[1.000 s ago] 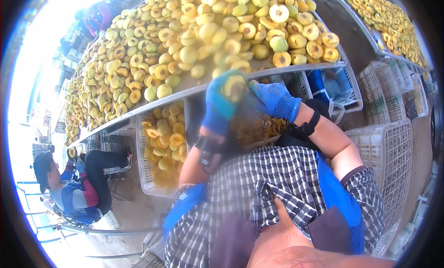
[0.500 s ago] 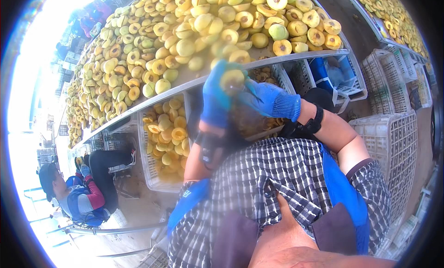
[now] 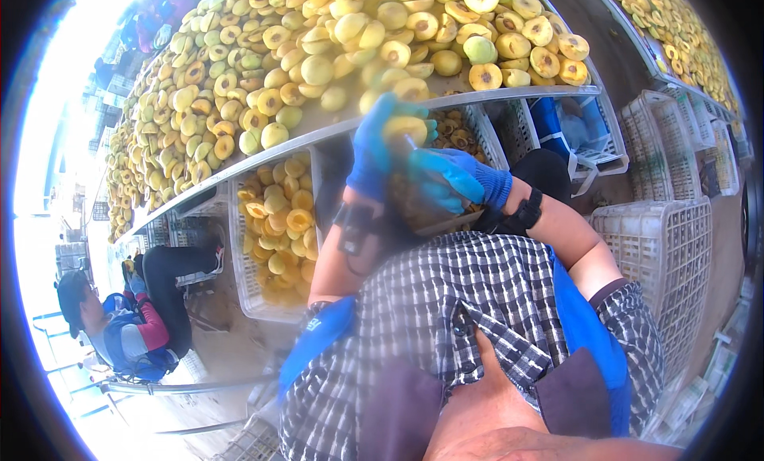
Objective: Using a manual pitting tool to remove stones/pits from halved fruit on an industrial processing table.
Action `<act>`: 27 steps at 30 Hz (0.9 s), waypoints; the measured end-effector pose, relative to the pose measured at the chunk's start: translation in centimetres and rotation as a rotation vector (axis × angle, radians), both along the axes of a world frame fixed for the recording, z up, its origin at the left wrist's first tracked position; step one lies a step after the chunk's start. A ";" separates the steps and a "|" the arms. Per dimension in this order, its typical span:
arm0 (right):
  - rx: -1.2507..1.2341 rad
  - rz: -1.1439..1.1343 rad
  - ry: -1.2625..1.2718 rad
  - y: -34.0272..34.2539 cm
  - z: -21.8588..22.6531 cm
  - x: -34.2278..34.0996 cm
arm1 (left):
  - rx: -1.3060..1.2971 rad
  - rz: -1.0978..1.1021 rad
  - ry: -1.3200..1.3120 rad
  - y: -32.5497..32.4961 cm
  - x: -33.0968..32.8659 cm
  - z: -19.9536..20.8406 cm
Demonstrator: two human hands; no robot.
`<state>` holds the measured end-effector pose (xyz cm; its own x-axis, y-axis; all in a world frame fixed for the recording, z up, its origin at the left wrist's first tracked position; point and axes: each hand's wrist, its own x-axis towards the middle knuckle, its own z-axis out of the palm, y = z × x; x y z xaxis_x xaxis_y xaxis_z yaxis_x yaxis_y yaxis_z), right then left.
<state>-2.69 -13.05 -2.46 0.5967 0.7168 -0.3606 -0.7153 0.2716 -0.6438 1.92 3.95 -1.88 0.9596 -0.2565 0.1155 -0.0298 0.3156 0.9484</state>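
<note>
My left hand (image 3: 372, 152), in a blue glove, is closed around a yellow peach half (image 3: 406, 130) just past the table's near edge. My right hand (image 3: 458, 178), gloved in blue too, is beside it with the fingers curled. From it a thin, pale tool tip points at the peach half; the handle is hidden in the glove and blur hides its exact kind. Heaped peach halves (image 3: 318, 69), many showing brown pits or hollows, cover the table beyond my hands.
Below the table edge (image 3: 294, 145), a white crate (image 3: 248, 298) of peach halves stands at left. Brown pits (image 3: 460, 133) lie in a container under my hands. Stacked crates (image 3: 649, 222) stand at right. A seated co-worker (image 3: 131, 326) handles fruit at far left.
My right hand has turned and dropped slightly away from the peach half, with its fingers lower. My left hand still holds the fruit, now tilted. The view has shifted slightly.
</note>
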 end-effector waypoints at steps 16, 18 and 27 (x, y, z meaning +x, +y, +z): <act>-0.724 -0.117 -1.631 -1.1 -2.5 -0.3 | -0.548 0.038 0.380 -2.8 -1.7 0.0; -0.893 -0.047 -1.845 -1.8 -1.9 -0.6 | -0.613 0.058 0.496 -2.1 -1.3 -0.3; -1.240 0.438 -1.283 -6.7 -5.1 -2.3 | 0.588 0.543 -0.425 13.6 -1.4 -1.7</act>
